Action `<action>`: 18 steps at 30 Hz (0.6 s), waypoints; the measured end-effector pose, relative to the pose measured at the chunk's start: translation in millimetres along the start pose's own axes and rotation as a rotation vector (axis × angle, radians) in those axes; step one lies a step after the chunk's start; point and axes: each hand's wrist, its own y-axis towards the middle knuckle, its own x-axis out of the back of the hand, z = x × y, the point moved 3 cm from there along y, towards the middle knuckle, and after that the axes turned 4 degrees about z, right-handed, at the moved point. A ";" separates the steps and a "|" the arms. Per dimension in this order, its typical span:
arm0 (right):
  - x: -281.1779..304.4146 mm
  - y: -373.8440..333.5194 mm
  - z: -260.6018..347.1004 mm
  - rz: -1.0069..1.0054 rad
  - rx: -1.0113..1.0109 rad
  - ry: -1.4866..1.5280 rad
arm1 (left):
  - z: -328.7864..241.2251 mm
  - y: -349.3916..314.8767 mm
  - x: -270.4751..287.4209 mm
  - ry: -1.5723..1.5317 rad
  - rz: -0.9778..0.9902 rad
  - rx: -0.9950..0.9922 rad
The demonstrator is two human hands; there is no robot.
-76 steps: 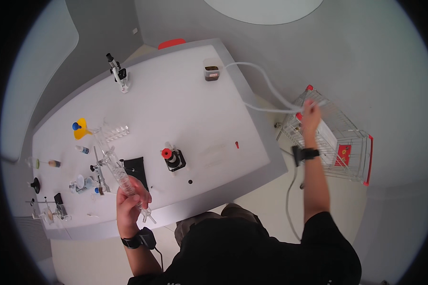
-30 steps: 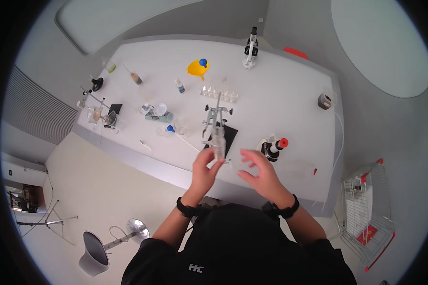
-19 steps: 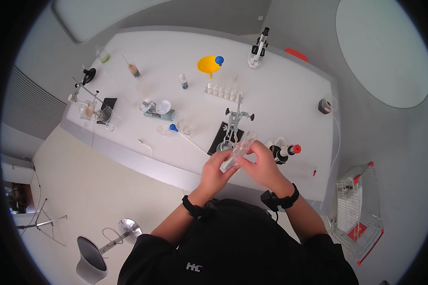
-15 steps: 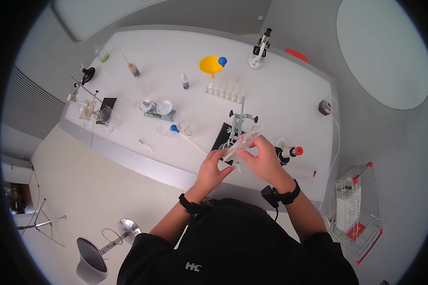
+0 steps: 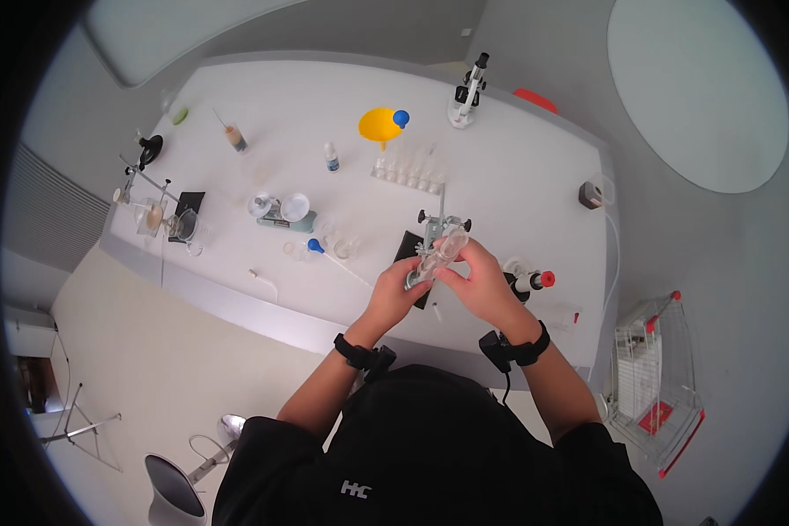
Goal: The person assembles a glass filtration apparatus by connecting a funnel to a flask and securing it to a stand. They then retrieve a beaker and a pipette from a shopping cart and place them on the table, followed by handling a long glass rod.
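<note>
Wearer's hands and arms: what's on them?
Left hand and right hand: bare, no gloves. Each wrist has a black strap with a small black box; a thin dark cable hangs from the right box. Short black sleeves, black top with a light chest logo.

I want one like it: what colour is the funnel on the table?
The funnel is yellow; it shows best in the head view.
</note>
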 end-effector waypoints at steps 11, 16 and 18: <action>34.6 24.1 -88.0 -0.215 0.012 -0.114 | 5.9 -1.9 -6.0 -0.100 0.003 -0.011; -4.2 5.8 -86.7 -0.386 -0.095 -0.110 | 11.1 -7.1 -2.5 -0.087 -0.007 -0.008; -19.1 -6.4 -85.6 -0.375 -0.138 0.018 | 6.9 -6.4 -2.2 -0.076 0.003 0.000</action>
